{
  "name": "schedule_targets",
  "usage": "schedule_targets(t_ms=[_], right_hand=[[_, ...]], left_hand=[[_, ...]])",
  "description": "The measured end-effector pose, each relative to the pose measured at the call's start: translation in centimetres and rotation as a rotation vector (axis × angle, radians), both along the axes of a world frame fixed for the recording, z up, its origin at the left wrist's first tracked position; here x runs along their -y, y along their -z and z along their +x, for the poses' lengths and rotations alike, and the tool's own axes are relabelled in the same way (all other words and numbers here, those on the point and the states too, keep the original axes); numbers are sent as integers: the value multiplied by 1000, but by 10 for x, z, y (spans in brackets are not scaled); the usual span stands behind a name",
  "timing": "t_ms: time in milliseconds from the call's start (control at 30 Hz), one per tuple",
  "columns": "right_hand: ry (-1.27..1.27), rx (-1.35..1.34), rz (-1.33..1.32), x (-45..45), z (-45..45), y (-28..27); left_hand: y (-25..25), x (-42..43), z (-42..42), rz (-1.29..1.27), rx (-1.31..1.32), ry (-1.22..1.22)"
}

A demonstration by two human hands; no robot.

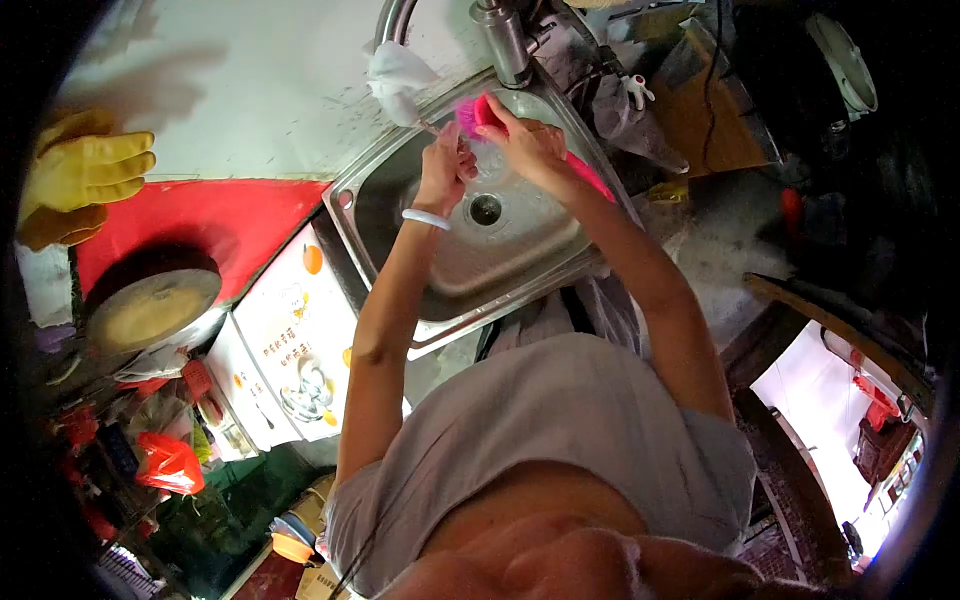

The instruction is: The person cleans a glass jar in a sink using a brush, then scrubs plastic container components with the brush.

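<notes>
Over the metal sink (560, 245), my right hand (527, 145) grips a pink brush (470, 116), its bristles turned to the left. A pink strip, perhaps its handle, shows beside my right forearm. My left hand (446, 168), with a pale bangle on the wrist, is closed close to the bristles. A thin piece sticks up from its fingers, too small to name. Just above hangs a white cloth or bag (398, 80) wrapped on the end of the curved faucet (395, 20). The drain (485, 209) lies below my hands.
Yellow gloves (95, 175) hang at the left wall. Below them stands a round pan or lid (155, 308). A white printed panel (300, 345) adjoins the sink's left side. A red plastic bag (170, 463) lies lower left. Cardboard (715, 100) and clutter sit right of the sink.
</notes>
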State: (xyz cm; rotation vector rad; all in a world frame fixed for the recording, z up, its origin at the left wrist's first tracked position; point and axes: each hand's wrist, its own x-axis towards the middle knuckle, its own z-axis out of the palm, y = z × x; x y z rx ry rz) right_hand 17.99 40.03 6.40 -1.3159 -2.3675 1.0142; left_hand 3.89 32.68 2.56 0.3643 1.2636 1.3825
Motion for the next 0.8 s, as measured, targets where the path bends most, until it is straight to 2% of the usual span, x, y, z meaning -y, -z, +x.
schedule_targets(t_ms=[67,133,167,200,267,333,400,433,467,533,567,667,700,733,800], right_hand=[[-5,-92,22,11,-7,-3],[-188,38,261,32,-17,-13],[-181,15,275,30,-18,-9],[-131,-80,164,21,-22,-1],[13,-17,14,-4,-24,6],[-9,-58,113,-9,-28,19],[-111,32,125,22,-31,-4],[-170,-74,291,33,-26,-8],[-165,-72,281,31,-26,-8],[-124,118,17,10,-30,-4],[-36,48,67,2,-27,-2],[-80,70,2,5,-30,2],[-180,185,86,19,-37,-6],[-164,-76,320,33,-32,4],[-145,-25,242,24,-28,1]], left_hand=[[-5,-4,1,33,81,1],[-8,-9,13,186,10,-272],[-20,-4,12,88,-78,-218],[-23,5,14,74,-81,-217],[-26,8,15,-88,-79,-190],[-21,7,12,-21,-16,-195],[-10,10,10,-2,-82,-241],[-17,8,17,10,-90,-314],[-25,6,23,23,-100,-386],[-21,14,11,-127,-11,-250],[-24,16,17,-105,-1,-296],[-19,16,13,-105,-1,-268],[-11,15,11,-85,-18,-270],[-4,14,8,-86,-15,-267],[-14,13,8,-97,-70,-258]])
